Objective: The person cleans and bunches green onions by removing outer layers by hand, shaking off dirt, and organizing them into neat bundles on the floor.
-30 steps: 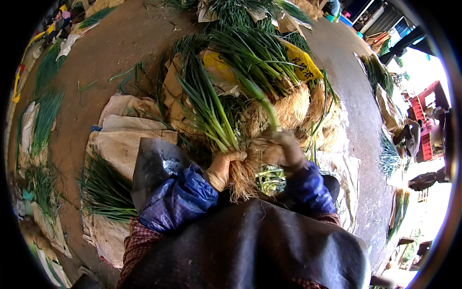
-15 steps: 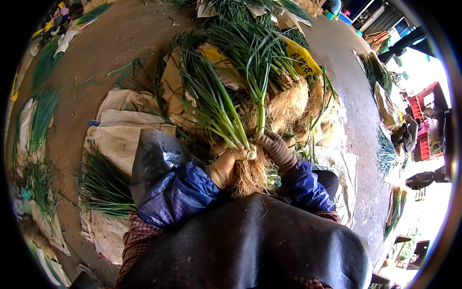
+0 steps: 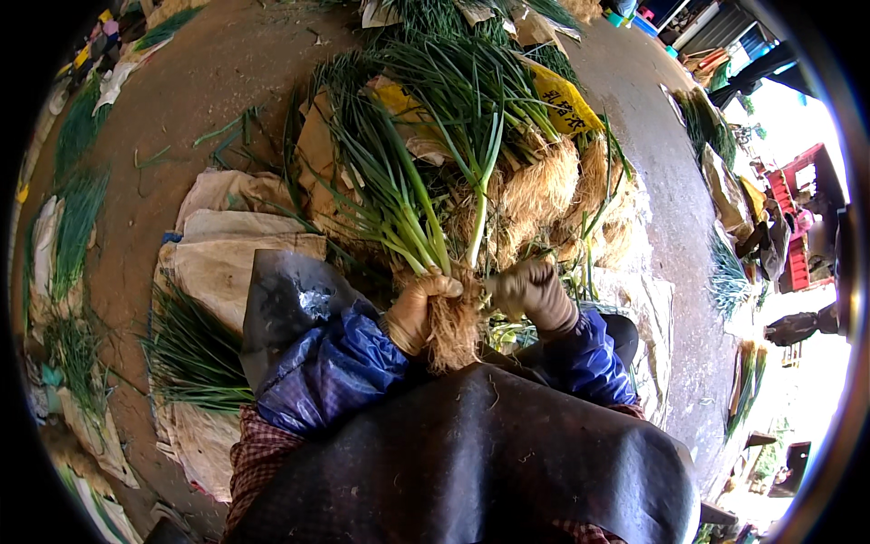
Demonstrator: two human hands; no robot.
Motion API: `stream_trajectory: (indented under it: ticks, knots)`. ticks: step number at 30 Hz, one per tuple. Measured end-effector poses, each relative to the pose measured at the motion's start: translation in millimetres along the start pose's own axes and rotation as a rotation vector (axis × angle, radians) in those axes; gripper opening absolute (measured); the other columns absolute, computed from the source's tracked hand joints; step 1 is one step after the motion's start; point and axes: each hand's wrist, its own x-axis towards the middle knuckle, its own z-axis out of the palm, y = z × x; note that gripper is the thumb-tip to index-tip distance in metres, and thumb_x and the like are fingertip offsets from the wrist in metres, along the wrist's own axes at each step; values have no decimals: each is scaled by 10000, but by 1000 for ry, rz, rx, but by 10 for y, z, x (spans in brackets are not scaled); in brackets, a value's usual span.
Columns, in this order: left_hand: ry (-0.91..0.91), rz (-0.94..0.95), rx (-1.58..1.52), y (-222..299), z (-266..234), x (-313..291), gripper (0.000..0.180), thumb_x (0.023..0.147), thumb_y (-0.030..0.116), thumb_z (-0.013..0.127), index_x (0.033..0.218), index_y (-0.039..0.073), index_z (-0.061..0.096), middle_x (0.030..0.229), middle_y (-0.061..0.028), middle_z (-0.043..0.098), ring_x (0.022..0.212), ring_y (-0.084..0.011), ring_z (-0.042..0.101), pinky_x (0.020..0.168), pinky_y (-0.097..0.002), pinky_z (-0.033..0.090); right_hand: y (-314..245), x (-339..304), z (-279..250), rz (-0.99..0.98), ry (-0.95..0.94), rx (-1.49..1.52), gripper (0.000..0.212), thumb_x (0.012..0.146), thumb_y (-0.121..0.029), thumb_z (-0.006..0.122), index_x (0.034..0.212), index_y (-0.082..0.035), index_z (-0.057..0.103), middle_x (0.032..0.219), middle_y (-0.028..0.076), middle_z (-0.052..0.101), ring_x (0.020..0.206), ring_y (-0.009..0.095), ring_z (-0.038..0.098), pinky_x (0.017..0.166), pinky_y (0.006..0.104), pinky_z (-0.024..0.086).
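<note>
My left hand (image 3: 419, 310), in a tan glove, is closed round the base of a bunch of green onions (image 3: 419, 238). Their leaves point away from me, and the tangled brown roots (image 3: 455, 334) hang toward my apron. One pale stalk (image 3: 478, 227) stands a little apart on the bunch's right side. Just right of the roots is my right hand (image 3: 536, 295), gloved too, its fingers curled and pressed together; whether anything small sits in them is hidden.
Beyond my hands lies a heap of green onions with bushy roots (image 3: 540, 195) and a yellow printed sack (image 3: 562, 95). To the left, more green onions (image 3: 195, 349) rest on beige sacks (image 3: 240, 245). A dark apron (image 3: 435, 444) covers my lap. A red crate (image 3: 790, 263) stands far right.
My right hand has come away from the stalk's base and moved right and slightly toward me. My left hand keeps its hold, with the bunch shifted a little left.
</note>
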Motion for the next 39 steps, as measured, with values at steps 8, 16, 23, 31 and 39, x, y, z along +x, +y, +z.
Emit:
stream_trajectory:
  ticks: [8, 16, 23, 31, 39]
  knots:
    - [9, -106, -149, -13, 250, -63, 228, 718, 61, 649, 927, -27, 627, 883, -135, 660, 776, -233, 648, 739, -382, 565, 361, 296, 98, 241, 412, 74, 331, 907, -292, 644, 1092, -20, 679, 778, 15, 665, 604, 105, 567, 549, 227, 451]
    - [84, -85, -157, -40, 224, -56, 189, 754, 33, 628, 936, -15, 617, 841, -98, 650, 732, -222, 641, 710, -355, 568, 113, 298, 288, -330, 388, -1086, 213, 838, -237, 700, 796, -39, 634, 747, 75, 630, 587, 229, 600, 514, 323, 469]
    - [-86, -28, -191, -34, 54, -106, 309, 711, 81, 601, 1014, 22, 584, 922, -144, 627, 763, -241, 624, 673, -383, 557, 206, 467, 75, 271, 504, 86, 497, 914, -447, 595, 1171, -22, 574, 1063, 104, 658, 771, 137, 619, 679, 264, 522]
    - [-34, -81, -168, 15, 262, -161, 348, 738, 147, 652, 1042, -6, 577, 873, -152, 625, 690, -222, 609, 614, -335, 544, 450, 685, 7, 334, 374, 332, 345, 868, -256, 676, 1108, -10, 646, 950, 80, 685, 792, 169, 644, 750, 284, 523]
    - [-131, -162, -224, 72, 182, -163, 327, 738, 153, 609, 1022, -6, 569, 820, -120, 603, 656, -213, 568, 575, -343, 508, 160, 199, -164, 247, 329, 111, 191, 904, -245, 655, 897, -57, 689, 699, 17, 650, 465, 43, 502, 438, 187, 424]
